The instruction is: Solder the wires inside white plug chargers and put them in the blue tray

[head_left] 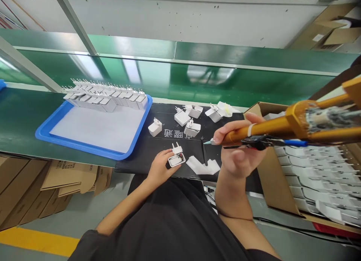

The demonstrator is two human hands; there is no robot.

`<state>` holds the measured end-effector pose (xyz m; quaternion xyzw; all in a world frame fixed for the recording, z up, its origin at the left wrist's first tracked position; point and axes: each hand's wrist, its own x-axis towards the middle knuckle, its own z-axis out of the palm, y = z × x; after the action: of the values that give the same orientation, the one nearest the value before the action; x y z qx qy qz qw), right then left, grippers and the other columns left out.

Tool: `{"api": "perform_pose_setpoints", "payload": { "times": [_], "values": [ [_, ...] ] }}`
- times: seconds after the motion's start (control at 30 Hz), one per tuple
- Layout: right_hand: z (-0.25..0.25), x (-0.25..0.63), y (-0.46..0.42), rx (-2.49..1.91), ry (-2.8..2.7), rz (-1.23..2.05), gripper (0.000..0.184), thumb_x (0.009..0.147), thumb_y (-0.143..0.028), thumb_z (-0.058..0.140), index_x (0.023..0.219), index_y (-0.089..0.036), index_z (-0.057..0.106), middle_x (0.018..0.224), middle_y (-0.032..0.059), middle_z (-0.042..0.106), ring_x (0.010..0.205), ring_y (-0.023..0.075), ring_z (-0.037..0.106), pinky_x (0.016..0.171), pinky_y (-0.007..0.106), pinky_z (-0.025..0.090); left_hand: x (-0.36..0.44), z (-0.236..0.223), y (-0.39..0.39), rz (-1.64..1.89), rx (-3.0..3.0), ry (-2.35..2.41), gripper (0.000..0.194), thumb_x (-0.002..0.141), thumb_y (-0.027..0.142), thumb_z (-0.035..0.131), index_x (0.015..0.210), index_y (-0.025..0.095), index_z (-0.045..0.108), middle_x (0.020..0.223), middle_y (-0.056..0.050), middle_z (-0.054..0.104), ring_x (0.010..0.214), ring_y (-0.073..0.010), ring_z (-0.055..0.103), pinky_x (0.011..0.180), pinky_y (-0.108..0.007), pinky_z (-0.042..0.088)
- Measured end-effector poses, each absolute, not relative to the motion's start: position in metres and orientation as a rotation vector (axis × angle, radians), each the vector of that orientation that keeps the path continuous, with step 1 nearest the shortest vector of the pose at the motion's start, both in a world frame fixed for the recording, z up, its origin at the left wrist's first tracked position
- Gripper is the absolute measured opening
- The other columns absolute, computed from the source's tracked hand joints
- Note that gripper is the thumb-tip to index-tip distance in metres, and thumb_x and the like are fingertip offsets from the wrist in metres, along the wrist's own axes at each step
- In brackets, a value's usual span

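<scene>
In the head view my left hand (159, 167) is closed around a white plug charger (177, 160). Its case is open toward me, with small dark parts and wires inside, and its two-pin part (176, 149) points away. My right hand (239, 152) grips an orange-gold glue gun (262, 127). The gun's pale green nozzle tip (208, 142) points left, to the right of the charger and apart from it. Black tweezers (204, 152) lie between my hands beside a folded white cloth or paper (202, 166). Several more white chargers (192, 128) sit beyond on the black mat (166, 141).
A blue tray (81, 149) on the left holds rows of white chargers (107, 97). At right, a cardboard box (272, 178) contains many more. Crumpled white paper (226, 109) lies at the mat's far edge. Flattened cartons (70, 178) stand below the bench at left.
</scene>
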<state>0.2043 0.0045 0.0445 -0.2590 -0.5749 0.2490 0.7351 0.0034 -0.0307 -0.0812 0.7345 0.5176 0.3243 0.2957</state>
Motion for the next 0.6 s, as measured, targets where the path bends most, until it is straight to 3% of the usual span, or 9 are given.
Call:
{"api": "perform_pose_setpoints", "payload": {
  "times": [0.13, 0.37, 0.6],
  "values": [
    [0.048, 0.197, 0.0, -0.508, -1.367, 0.582, 0.06, 0.075, -0.041, 0.078, 0.131, -0.031, 0.058, 0.089, 0.0021, 0.069, 0.058, 0.0141, 0.056, 0.045, 0.03, 0.047, 0.016, -0.069, -0.015, 0.894, 1.87, 1.317, 0.041, 0.084, 0.034, 0.073, 0.122, 0.018, 0.066, 0.111, -0.01, 0.076, 0.095, -0.025, 0.073, 0.088, -0.038, 0.058],
    [0.05, 0.189, -0.002, -0.483, -1.407, 0.61, 0.053, 0.075, -0.031, 0.08, 0.123, -0.027, 0.058, 0.091, 0.0009, 0.068, 0.059, 0.0104, 0.056, 0.05, 0.026, 0.049, 0.031, -0.046, 0.0, 1.074, 1.925, 1.181, 0.044, 0.081, 0.03, 0.075, 0.122, 0.019, 0.066, 0.11, -0.008, 0.074, 0.098, -0.0225, 0.071, 0.089, -0.033, 0.057],
    [0.052, 0.187, -0.004, -0.514, -1.392, 0.594, 0.056, 0.078, -0.022, 0.077, 0.13, -0.03, 0.056, 0.09, -0.0015, 0.067, 0.061, 0.0101, 0.056, 0.05, 0.026, 0.049, 0.031, -0.04, -0.001, 1.078, 1.931, 1.179, 0.045, 0.081, 0.032, 0.075, 0.123, 0.02, 0.066, 0.107, -0.007, 0.073, 0.095, -0.0219, 0.071, 0.087, -0.033, 0.057]
  ]
}}
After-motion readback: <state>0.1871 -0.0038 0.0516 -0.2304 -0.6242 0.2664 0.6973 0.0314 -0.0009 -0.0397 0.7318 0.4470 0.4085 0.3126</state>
